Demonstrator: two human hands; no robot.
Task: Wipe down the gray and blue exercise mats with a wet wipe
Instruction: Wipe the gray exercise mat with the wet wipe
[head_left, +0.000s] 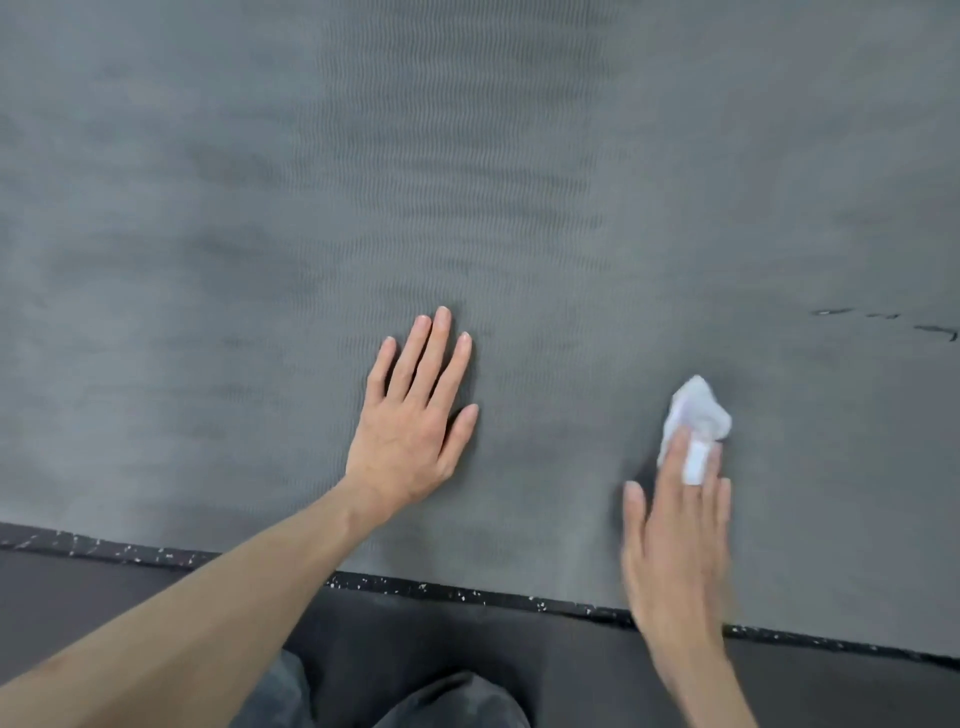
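The gray mat (467, 182) lies flat and fills most of the view. It is finely ribbed, with darker streaky patches and a few small dark scuffs toward its right. The wipe (698, 410), white and crumpled, rests on the mat near its front edge, partly under the right hand's (675, 545) straight fingers.

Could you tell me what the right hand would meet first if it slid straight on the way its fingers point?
The right hand presses the wet wipe; beyond it only bare gray mat shows, so the way looks free; dark scuffs lie aside.
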